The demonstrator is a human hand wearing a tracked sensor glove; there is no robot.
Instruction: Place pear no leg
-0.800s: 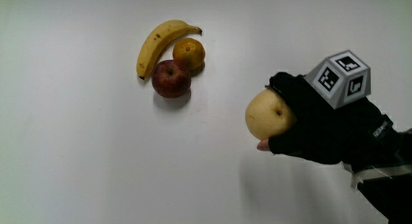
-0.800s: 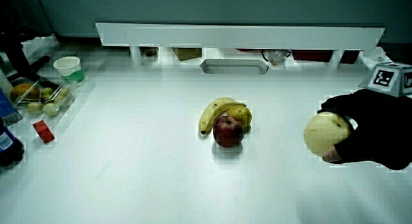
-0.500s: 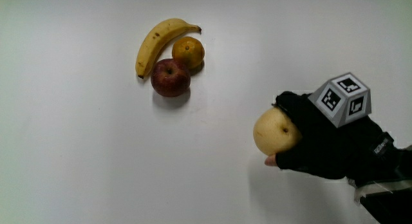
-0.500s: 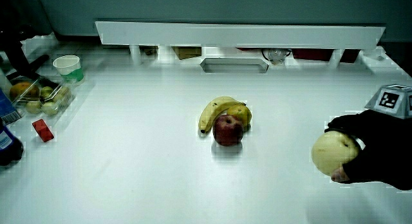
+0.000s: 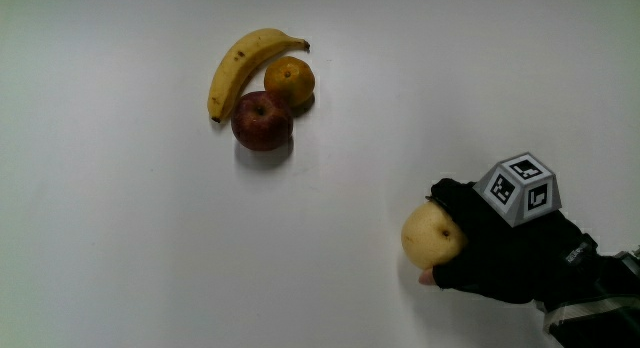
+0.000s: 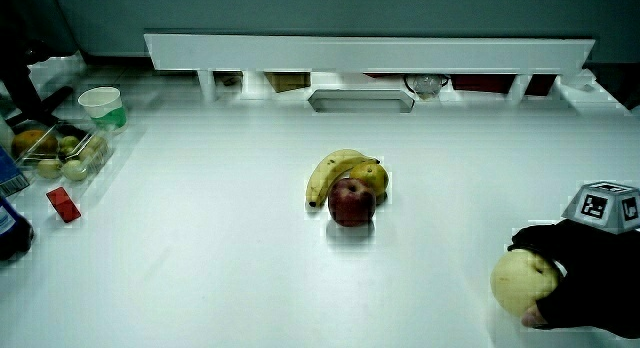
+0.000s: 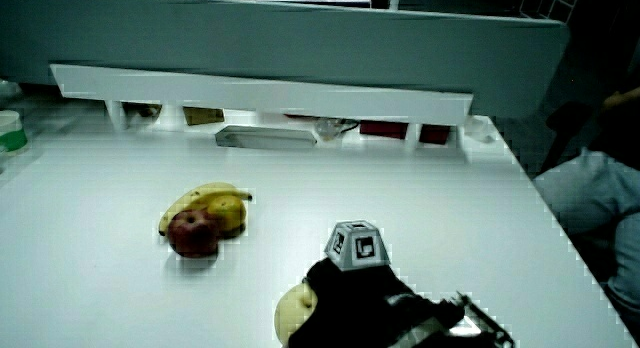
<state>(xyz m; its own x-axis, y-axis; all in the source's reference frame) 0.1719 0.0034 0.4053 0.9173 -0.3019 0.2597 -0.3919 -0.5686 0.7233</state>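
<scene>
Hand point(image 5: 500, 258) wrapped around the pear point(image 5: 432, 235), fingers curled over its back, low over bare surface point(image 5: 120, 248), well apart from the apple point(image 5: 262, 121), banana point(image 5: 240, 63) and orange point(image 5: 290, 80), and nearer to the person than that cluster. Best lowered gently until the pear's base rests flat, then fingers eased apart slowly, so no roll toward the surface's edge.

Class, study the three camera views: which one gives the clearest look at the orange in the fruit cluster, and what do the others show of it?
The main view: from above, the orange shows nearly whole, tucked between the banana and the apple. In both side views the apple hides most of it, leaving only a sliver of orange beside the banana.
</scene>
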